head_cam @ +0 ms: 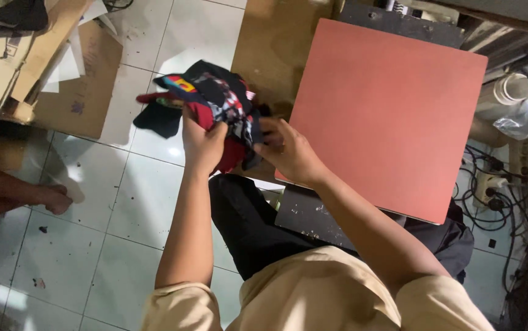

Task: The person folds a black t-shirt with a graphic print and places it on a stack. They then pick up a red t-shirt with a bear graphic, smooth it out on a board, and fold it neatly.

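1. The left hand (201, 142) has its grip closed on a bunched bundle of dark cloth pieces, black and red with multicoloured printed patches (218, 104), thumb and fingers wrapped round the lower left of the wad.
2. The right hand (288, 150) meets the same bundle from the other side. Its fingers press into the cloth's right edge and seem to be pinching or parting a layer, though the folds hide the fingertips, so I cannot say for sure how firmly it holds.
3. The bundle hangs in the air between the two hands, above the white tiled floor (123, 202) and just beside the left edge of the flat, square, salmon-red padded plate (392, 116) of what looks like a heat press.
4. Done so far, judging by how things lie: the cloth is picked up and gathered in both hands.
5. Left to do, by the same judgement: no single piece is separated out yet, and nothing is spread on the red plate, whose surface carries no cloth at all.
6. A black garment (245, 220) lies over the person's lap, below the hands and apart from the bundle.
7. Flattened brown cardboard sheets (74, 67) lie on the floor at upper left, well apart from the work.
8. Another person's bare foot (52, 199) rests on the tiles at the left edge.
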